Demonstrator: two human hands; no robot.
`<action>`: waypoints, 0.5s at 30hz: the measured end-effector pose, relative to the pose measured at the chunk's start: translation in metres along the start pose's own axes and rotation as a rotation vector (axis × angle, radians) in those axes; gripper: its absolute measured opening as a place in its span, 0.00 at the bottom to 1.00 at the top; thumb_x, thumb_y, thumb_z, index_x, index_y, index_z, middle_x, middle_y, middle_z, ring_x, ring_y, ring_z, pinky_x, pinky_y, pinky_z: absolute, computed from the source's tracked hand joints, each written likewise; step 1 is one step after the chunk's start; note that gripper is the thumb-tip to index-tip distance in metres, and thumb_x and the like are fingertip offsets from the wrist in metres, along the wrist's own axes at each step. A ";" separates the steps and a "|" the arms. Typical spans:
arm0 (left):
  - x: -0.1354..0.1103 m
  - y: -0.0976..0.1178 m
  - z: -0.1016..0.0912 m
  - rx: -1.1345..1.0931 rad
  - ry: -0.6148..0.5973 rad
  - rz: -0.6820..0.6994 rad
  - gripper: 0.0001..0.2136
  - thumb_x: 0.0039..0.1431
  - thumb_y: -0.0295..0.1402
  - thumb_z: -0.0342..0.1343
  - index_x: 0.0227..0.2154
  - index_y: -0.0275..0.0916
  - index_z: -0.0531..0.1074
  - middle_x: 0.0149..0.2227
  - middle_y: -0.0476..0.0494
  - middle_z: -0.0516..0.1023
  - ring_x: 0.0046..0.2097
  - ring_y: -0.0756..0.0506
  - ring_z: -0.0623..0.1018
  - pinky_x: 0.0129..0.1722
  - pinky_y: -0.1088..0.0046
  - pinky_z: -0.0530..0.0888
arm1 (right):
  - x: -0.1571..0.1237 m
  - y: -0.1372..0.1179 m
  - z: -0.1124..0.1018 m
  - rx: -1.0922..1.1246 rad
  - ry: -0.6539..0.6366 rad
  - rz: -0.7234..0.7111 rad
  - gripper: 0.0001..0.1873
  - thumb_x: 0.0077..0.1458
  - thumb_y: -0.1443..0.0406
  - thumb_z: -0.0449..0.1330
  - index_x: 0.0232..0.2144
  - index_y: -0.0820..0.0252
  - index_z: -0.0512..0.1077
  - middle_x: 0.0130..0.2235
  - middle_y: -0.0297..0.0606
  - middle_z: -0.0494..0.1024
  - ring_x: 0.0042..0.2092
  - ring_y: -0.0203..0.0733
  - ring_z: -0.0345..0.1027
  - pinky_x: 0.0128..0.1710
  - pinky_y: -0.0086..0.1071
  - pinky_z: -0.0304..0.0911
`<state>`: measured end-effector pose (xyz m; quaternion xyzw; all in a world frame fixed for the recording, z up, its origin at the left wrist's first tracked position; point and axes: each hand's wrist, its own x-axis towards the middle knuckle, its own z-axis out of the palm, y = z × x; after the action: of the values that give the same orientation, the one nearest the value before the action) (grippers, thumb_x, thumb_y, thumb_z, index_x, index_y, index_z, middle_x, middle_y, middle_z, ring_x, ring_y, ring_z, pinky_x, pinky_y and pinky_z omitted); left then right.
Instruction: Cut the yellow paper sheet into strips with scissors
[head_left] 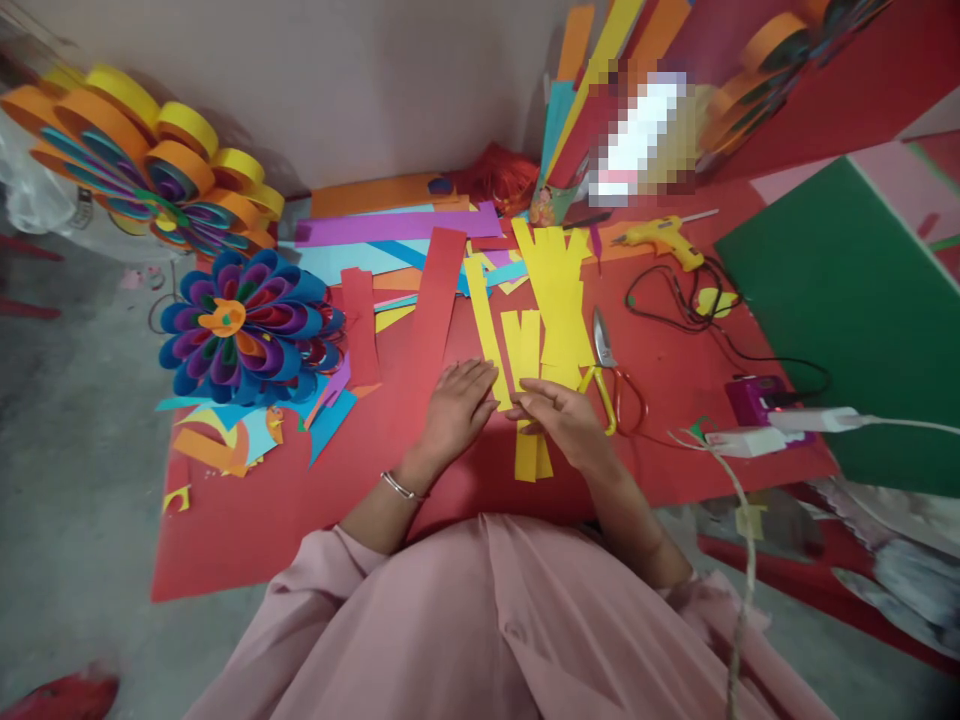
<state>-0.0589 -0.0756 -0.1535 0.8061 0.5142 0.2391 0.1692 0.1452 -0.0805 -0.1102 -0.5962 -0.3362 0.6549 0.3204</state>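
My left hand (459,408) lies low over the red table, its fingers stretched out. Its fingertips touch the edge of a long narrow yellow paper strip (484,315). Facing it, my right hand (561,418) has its fingers extended leftward and slightly apart, close to the strip's lower end. Short yellow strips (522,345) lie partly beneath the right hand. Beyond them is a pile of longer yellow strips (556,290). Scissors with yellow handles (602,365) rest just right of that pile. A wide red paper strip (436,320) stretches away beyond my left hand.
A blue and purple paper flower (240,325) and paper scraps (217,440) occupy the left side. Rightward are a yellow glue gun (667,238), its black cord, a purple plug box (757,398) and a green board (847,330). A cup (551,205) of coloured strips stands behind.
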 end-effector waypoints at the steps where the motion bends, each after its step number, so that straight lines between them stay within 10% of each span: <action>1: 0.000 -0.001 0.001 -0.004 0.004 0.002 0.21 0.70 0.36 0.58 0.64 0.40 0.72 0.65 0.35 0.77 0.68 0.34 0.74 0.70 0.45 0.67 | 0.002 0.002 0.003 -0.070 -0.007 -0.025 0.25 0.59 0.60 0.66 0.57 0.60 0.75 0.43 0.42 0.87 0.40 0.44 0.84 0.31 0.29 0.76; 6: -0.002 -0.003 0.003 -0.008 0.028 0.015 0.20 0.72 0.35 0.55 0.63 0.41 0.72 0.63 0.35 0.79 0.67 0.35 0.75 0.69 0.44 0.69 | 0.009 0.014 0.016 -0.507 0.121 -0.343 0.25 0.58 0.59 0.67 0.57 0.57 0.77 0.35 0.36 0.86 0.36 0.44 0.81 0.36 0.34 0.74; 15: -0.002 0.000 0.000 0.087 0.128 0.014 0.15 0.71 0.32 0.55 0.57 0.39 0.77 0.62 0.33 0.79 0.65 0.32 0.76 0.65 0.42 0.73 | 0.003 0.013 -0.005 -0.610 0.142 -0.606 0.15 0.63 0.59 0.62 0.48 0.59 0.80 0.34 0.38 0.84 0.34 0.44 0.78 0.37 0.35 0.72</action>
<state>-0.0598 -0.0768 -0.1539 0.7994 0.5282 0.2688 0.0988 0.1497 -0.0848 -0.1229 -0.5813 -0.6513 0.3593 0.3297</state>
